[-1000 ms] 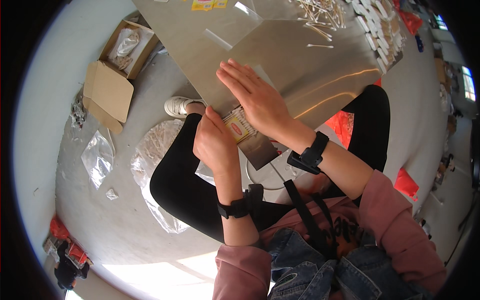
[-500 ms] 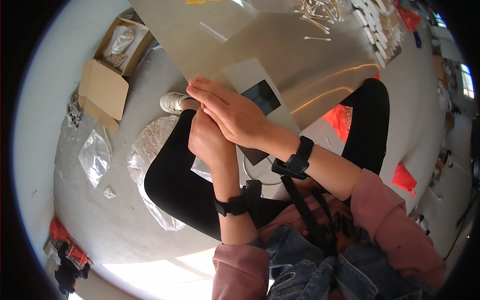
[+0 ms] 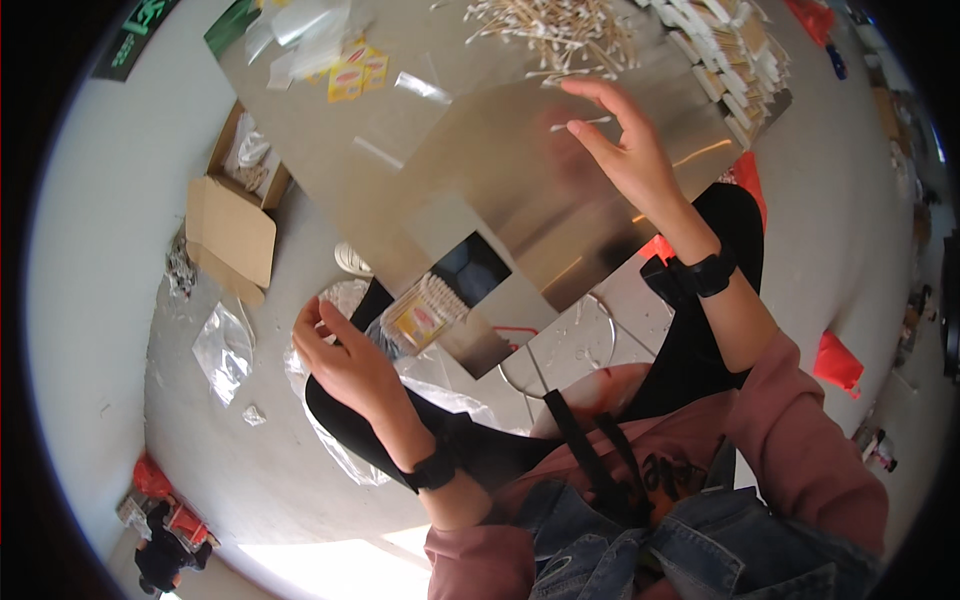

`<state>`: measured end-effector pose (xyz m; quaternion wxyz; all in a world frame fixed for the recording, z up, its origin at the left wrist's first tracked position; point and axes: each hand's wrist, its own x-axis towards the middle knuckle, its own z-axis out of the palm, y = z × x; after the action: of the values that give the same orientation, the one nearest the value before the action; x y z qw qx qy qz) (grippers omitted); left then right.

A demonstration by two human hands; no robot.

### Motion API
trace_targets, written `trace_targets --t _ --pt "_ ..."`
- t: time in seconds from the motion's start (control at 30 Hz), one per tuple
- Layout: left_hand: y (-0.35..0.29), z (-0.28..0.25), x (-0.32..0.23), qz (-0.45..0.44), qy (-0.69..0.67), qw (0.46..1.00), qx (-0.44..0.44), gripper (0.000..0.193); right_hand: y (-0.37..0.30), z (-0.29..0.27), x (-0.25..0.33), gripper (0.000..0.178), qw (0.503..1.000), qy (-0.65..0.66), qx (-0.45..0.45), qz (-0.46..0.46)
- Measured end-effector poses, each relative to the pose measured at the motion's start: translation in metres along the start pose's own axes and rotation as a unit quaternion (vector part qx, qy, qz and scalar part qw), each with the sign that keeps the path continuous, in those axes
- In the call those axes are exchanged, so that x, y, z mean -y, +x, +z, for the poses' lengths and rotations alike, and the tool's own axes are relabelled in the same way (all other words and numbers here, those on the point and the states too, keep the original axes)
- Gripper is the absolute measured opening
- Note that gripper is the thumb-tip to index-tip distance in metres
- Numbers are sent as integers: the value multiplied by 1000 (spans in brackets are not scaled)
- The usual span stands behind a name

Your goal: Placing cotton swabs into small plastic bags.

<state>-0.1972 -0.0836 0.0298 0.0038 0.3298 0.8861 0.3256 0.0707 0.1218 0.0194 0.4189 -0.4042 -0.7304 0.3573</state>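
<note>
My right hand [image 3: 632, 155] is over the metal table [image 3: 400, 215], thumb and forefinger apart, next to a loose cotton swab [image 3: 582, 125]. Just beyond its fingertips begins a heap of loose cotton swabs [image 3: 560, 35]. My left hand [image 3: 345, 360] is off the table's near left edge, above my knee. Its fingers are loosely curled, with nothing visible in them. Between my hands, a pack of cotton swabs [image 3: 424, 312] with a yellow and red label sits at the near edge, beside a flat grey panel with a dark square [image 3: 470, 268].
Rows of stacked swab packs [image 3: 735, 60] stand at the table's far right. Yellow labels [image 3: 357, 72] and clear plastic bags [image 3: 305, 30] are at the far left. An open cardboard box [image 3: 232, 228] and a clear bag [image 3: 224, 348] lie on the floor at left.
My hands were pressed together over the near edge, right over left. They have parted: the right went out toward the loose swabs, the left down and left. The swab pack now shows.
</note>
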Motion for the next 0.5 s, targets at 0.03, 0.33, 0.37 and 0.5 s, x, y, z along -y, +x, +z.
trace_targets --t 0.03,0.33,0.37,0.5 --pt "1 -2 -14 18 -17 1000 -13 26 4 -16 -5 34 996 -82 33 4" --pt "9 93 -161 279 -86 930 222 25 12 -41 -46 21 959 -248 79 -112" --pt "11 111 -174 327 -89 914 221 25 18 -43 -45 20 961 -245 38 -124" --pt "17 165 -201 407 -63 887 209 24 41 -43 -56 18 960 -243 -30 -136"
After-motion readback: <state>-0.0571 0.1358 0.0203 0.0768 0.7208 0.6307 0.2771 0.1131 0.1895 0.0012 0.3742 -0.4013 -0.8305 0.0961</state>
